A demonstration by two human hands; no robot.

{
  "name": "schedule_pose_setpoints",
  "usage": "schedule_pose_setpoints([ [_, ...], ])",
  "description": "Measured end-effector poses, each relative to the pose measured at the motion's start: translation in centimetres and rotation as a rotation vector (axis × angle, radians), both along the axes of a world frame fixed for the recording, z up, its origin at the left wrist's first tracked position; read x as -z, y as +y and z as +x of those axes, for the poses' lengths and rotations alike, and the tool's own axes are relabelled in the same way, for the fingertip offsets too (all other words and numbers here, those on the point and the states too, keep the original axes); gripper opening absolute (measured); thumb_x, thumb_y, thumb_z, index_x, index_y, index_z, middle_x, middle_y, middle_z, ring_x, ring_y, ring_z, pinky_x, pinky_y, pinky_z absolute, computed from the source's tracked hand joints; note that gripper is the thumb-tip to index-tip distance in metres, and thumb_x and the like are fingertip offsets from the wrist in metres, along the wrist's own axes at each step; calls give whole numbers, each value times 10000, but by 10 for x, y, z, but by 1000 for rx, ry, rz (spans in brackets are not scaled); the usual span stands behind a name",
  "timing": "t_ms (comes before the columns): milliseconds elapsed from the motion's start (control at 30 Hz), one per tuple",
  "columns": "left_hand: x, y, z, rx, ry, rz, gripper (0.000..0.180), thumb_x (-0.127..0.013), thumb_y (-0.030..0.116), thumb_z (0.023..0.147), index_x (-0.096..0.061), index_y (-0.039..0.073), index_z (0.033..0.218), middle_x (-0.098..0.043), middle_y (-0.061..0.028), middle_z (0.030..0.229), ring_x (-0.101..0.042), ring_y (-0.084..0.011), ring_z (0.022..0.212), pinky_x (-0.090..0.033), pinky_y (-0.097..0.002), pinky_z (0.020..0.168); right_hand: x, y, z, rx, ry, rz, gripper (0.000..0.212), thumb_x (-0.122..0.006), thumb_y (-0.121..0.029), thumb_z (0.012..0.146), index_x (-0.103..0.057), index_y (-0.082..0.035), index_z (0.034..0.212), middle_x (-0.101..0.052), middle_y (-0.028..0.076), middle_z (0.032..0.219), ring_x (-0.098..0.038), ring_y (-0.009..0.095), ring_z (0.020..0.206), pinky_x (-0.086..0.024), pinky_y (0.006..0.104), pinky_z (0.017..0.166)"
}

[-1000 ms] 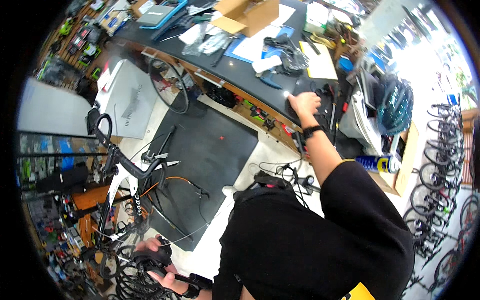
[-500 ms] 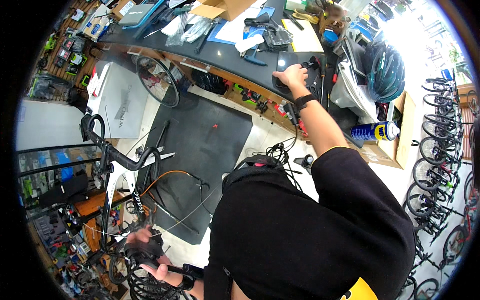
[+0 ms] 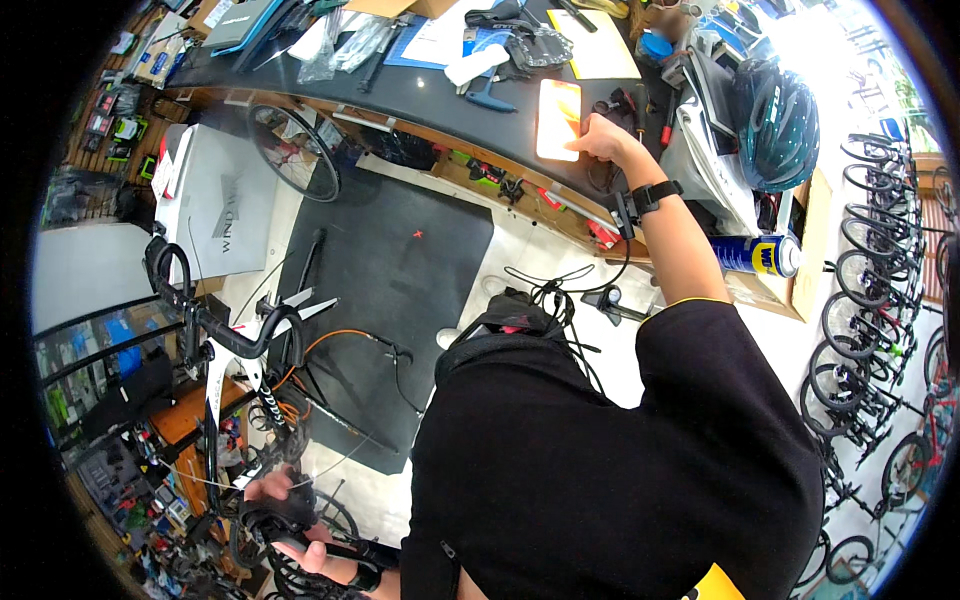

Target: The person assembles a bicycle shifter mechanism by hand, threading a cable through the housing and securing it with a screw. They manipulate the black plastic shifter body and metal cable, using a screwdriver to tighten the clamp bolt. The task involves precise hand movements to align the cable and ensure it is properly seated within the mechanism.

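Note:
A phone [image 3: 558,118] with a bright, lit screen lies on the dark workbench. My right hand [image 3: 603,138] is at its lower right edge, the fingers bent in and a digit touching it; the undersides of the fingers are hidden. At the lower left, my left hand [image 3: 312,556] is closed around a black rounded part [image 3: 272,518] beside a white and black bicycle frame [image 3: 217,390]. Blur and overlap hide what kind of part it is. A thin cable [image 3: 345,458] runs near this hand.
The workbench [image 3: 430,105] also carries a blue-handled tool [image 3: 490,97], a yellow sheet [image 3: 603,50] and a dark teal helmet [image 3: 778,125]. A blue spray can [image 3: 755,255] stands by a cardboard box. Drop handlebars [image 3: 235,335] jut over the black mat [image 3: 400,250]. Cables [image 3: 560,290] hang beside me.
The phone's screen has gone from dark to lit. My right hand has shifted right to the phone's edge, its fingers more bent. My left hand keeps its hold on the black part.

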State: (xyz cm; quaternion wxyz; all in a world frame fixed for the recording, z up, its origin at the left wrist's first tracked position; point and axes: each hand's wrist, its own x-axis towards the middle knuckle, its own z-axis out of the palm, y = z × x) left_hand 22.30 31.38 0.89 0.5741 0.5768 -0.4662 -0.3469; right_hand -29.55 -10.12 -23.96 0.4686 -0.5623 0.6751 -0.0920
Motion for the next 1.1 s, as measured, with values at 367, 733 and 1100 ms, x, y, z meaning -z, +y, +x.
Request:
schedule_pose_setpoints([
  [367, -5, -23, -20, -6, -13, 56, 1013, -802, 452, 594, -348, 2, 1379, -461, -77, 1077, -443, -259, 1070, -262, -461, 1078, 11, -1, -2, -100, 91, -269, 368, -792, -246, 762, -635, 86, 728, -578, 90, 623, -518, 189, 541, -413, 355, 506],
  [733, -5, -24, -29, -29, -23, 54, 981, -768, 410, 573, -351, 4, 1363, -475, -92, 1084, -460, -266, 1073, -236, -486, 1104, -14, -3, 5, 33, -51, 23, 387, -670, -273, 868, -533, 4, 634, -485, 63, 561, -421, 152, 433, -319, 329, 386],
  [1100, -6, -25, -41, -132, -26, 78, 988, -767, 431, 561, -358, 13, 1358, -468, -84, 1077, -461, -257, 1056, -249, -497, 1093, 3, -10, 0, 2, 31, 16, 571, -661, -433, 900, -580, 84, 670, -518, 113, 558, -473, 207, 441, -383, 376, 417],
])
